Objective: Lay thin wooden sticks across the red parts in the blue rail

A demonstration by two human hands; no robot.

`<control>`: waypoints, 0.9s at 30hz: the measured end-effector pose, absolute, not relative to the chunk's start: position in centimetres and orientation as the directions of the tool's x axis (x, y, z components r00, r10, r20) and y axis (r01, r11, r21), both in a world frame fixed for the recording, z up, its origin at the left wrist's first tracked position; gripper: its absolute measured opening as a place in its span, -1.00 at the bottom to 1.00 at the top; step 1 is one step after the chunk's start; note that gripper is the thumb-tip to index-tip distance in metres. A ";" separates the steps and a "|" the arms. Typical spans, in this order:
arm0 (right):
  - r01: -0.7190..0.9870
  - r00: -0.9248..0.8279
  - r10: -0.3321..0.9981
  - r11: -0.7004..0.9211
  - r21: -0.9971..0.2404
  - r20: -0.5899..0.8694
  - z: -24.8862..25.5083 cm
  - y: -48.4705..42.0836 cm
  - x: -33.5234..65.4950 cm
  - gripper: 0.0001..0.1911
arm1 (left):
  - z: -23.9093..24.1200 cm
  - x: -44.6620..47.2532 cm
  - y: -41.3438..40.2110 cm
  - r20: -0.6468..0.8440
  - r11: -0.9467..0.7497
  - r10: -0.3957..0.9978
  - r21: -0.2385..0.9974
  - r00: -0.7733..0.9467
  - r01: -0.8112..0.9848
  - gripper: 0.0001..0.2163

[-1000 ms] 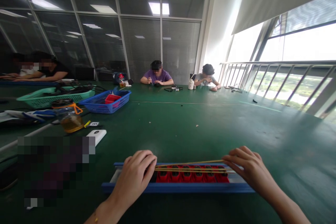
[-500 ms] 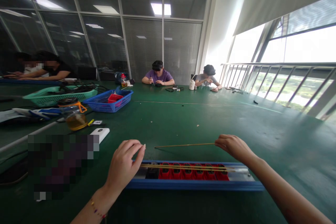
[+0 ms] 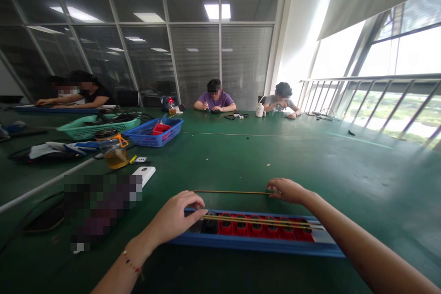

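Fingers [image 3: 270, 184] of right hand [image 3: 287, 190] curled at right end of thin tan straight stick [image 3: 232, 191]; whether clamped or merely touching, cannot tell. Stick stretches leftward from them, beyond tray. Left hand [image 3: 172, 216]: thumb and forefinger bent near left ends of other long tan sticks [image 3: 258, 222]; grip unclear. Rightward from those fingertips, sticks lie over red plastic boxes [image 3: 241, 230] in long blue-sided tray [image 3: 255, 244]. Well beyond left fingers, blue plastic mesh basket [image 3: 148, 138].

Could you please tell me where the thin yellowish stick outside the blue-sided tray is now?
In the head view, the thin yellowish stick is at lower centre, just beyond the long blue-sided tray, with its right end at the right hand.
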State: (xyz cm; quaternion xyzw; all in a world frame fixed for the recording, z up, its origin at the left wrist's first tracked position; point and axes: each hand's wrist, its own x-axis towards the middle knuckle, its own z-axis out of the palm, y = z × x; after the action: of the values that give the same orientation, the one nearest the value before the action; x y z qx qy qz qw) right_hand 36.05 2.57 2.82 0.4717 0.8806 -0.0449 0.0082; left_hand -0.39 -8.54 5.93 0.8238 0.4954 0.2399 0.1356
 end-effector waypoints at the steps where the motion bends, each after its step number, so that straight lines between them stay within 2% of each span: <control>1: 0.826 -0.562 0.826 0.557 -0.092 -0.048 3.0 2.2 36.3 -0.73 | 6.0 -0.3 -8.6 0.231 -0.455 0.890 0.478 0.392 0.751 -0.79; 5: 0.793 -0.560 0.827 0.551 -0.262 0.045 4.4 -0.3 38.0 -0.70 | 6.4 0.2 -8.9 0.101 -0.385 0.910 0.561 0.402 0.733 -0.75; 8: 0.784 -0.486 0.861 0.505 -0.362 0.149 5.6 -3.1 39.0 -0.67 | 6.7 0.5 -9.1 0.017 -0.338 0.910 0.607 0.414 0.719 -0.74; 11: 0.796 -0.395 0.877 0.476 -0.374 0.275 6.0 -6.1 39.3 -0.67 | 6.8 0.8 -9.1 0.019 -0.342 0.912 0.585 0.409 0.735 -0.75; 15: 0.793 -0.370 0.851 0.498 -0.351 0.373 5.2 -8.9 39.3 -0.73 | 6.8 0.9 -8.9 0.084 -0.401 0.902 0.527 0.423 0.750 -0.78; 18: 0.795 -0.373 0.834 0.513 -0.323 0.407 4.3 -9.9 39.6 -0.73 | 7.1 0.8 -8.6 0.138 -0.481 0.871 0.425 0.471 0.766 -0.80; 22: 0.792 -0.404 0.817 0.537 -0.289 0.412 3.9 -10.2 40.2 -0.70 | 8.0 0.7 -8.5 0.231 -0.571 0.815 0.168 0.531 0.803 -0.83; 27: 0.806 -0.370 0.816 0.519 -0.284 0.444 3.9 -10.3 40.9 -0.65 | 9.6 -0.7 -8.1 0.479 -0.597 0.686 -0.060 0.547 0.800 -0.80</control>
State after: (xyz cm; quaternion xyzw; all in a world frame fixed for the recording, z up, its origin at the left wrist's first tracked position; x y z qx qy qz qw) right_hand 40.88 -10.31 3.95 0.4903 0.8275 -0.0093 -0.2736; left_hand -0.75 -8.09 9.63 0.8688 0.4277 0.2084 -0.1370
